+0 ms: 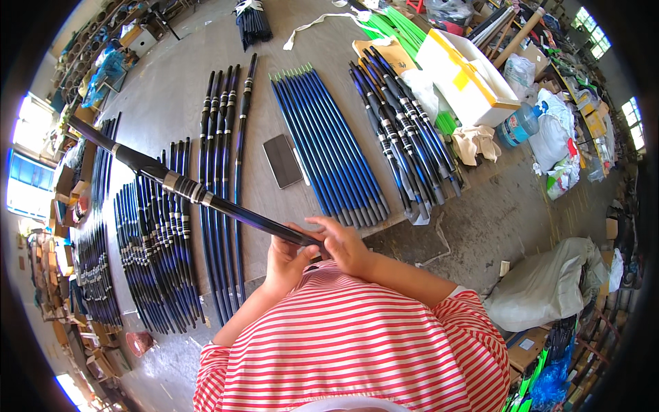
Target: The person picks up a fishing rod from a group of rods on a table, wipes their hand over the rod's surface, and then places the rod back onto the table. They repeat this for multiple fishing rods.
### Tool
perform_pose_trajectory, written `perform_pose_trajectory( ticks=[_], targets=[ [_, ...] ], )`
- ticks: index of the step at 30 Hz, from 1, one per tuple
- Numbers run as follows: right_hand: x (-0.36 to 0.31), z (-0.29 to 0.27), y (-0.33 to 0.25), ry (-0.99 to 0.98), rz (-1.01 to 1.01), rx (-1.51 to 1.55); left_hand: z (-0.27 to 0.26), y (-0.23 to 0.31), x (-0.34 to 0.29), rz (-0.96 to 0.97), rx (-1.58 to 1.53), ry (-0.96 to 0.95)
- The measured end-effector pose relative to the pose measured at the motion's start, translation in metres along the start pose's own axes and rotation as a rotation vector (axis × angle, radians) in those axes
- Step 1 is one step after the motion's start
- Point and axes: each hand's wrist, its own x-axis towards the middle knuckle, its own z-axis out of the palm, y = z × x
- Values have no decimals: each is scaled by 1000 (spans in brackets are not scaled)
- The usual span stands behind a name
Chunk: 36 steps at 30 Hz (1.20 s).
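A dark fishing rod (230,209) with silver reel-seat fittings slants from the upper left down to my chest. My left hand (285,264) is closed around it near its lower end. At the very tip of that end, my right hand (345,248) grips with thumb and fingers, its index finger lifted a little. What the right fingertips press on is partly hidden. Just beyond my hands, a row of slim blue rod sections (326,144) lies on the grey table (268,199), with a dark phone (282,161) beside it.
More rods (223,137) lie left of the phone, and a dense group of rods (154,240) is farther left. A bundle of rods (401,130) lies on the right, near a white foam box (473,75) and a water jug (518,126). A grey sack (542,285) sits at the lower right.
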Motion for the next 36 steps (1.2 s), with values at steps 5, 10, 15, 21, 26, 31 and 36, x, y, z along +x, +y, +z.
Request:
perform_pose_trajectory(
  ticks=[5,10,15,21,26,31,36],
  targets=[
    [14,-58,76,357,202,-873,-41,1,-9,112,70,119],
    [-1,-89,134,380,437,-1214,-82,-9,-33,146,94,253],
    [2,-95,160,524,433,-1052,-93,-6,-49,171,117,316],
    [5,-90,165,699,499,-890,-104,2,-54,185,141,393],
    [-7,-95,167,798,565,-579,-116,8,-51,206,228,461],
    [-37,-73,130,1033,410,317,-133,27,-46,286,177,534],
    [-98,-97,132,783,629,299,-164,79,-39,387,226,652]
  ],
)
